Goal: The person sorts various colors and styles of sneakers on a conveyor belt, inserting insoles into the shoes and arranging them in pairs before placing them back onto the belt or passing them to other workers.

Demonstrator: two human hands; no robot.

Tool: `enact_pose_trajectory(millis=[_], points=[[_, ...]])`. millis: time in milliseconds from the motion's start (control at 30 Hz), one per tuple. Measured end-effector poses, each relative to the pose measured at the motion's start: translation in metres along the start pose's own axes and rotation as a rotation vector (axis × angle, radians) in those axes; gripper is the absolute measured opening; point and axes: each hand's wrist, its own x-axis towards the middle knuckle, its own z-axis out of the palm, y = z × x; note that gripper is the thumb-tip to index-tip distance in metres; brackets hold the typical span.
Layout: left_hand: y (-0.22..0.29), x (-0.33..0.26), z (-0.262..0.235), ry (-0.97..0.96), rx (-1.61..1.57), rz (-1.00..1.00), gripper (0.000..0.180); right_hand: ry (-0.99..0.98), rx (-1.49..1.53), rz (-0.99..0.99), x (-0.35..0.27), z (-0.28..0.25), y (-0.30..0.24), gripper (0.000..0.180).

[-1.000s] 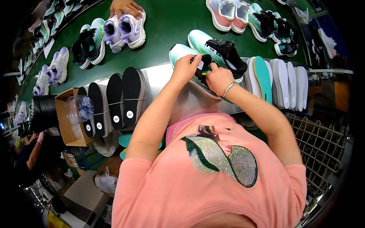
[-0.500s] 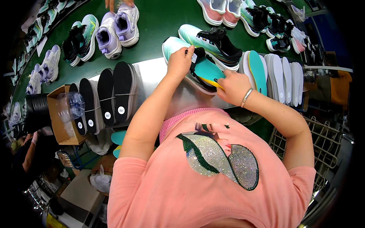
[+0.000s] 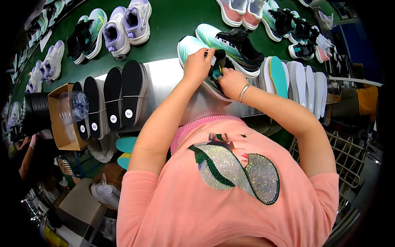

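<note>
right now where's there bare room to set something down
The metal strip is bare between the black insole stacks and the handled shoe. The green table is bare between the lavender shoes and that shoe. It's crowded rightward with white insole stacks, and leftward, where black stacks adjoin an open box.

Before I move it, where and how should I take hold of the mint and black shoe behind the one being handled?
Probably by the black heel collar, from the right on its far side, over the green table: this shoe points its heel right, and the open collar offers an edge to pinch. The near side seems crowded by the handled shoe.
</note>
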Motion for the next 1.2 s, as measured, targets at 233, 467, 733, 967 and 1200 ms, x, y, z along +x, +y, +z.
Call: enact_pose_trajectory(millis=[233,467,733,967,1200], points=[[0.0,-0.001,-0.002,-0.005,-0.002,0.043,0.039,-0.47,0.052,0.051,0.025,-0.016,0.002,0.026],[0.001,0.0,-0.001,-0.015,-0.003,0.025,0.037,-0.463,-0.07,0.126,0.035,-0.016,-0.005,0.022],[0.002,0.0,-0.001,0.018,0.046,0.017,0.04,-0.619,-0.072,-0.088,0.007,-0.034,0.0,0.029],[0.005,-0.003,0.002,0.058,0.064,0.034,0.038,-0.582,-0.031,-0.131,-0.013,-0.026,-0.001,0.029],[0.004,-0.032,-0.008,0.277,0.172,0.399,0.022,0.525,0.51,-0.159,-0.017,-0.035,0.052,0.019]])
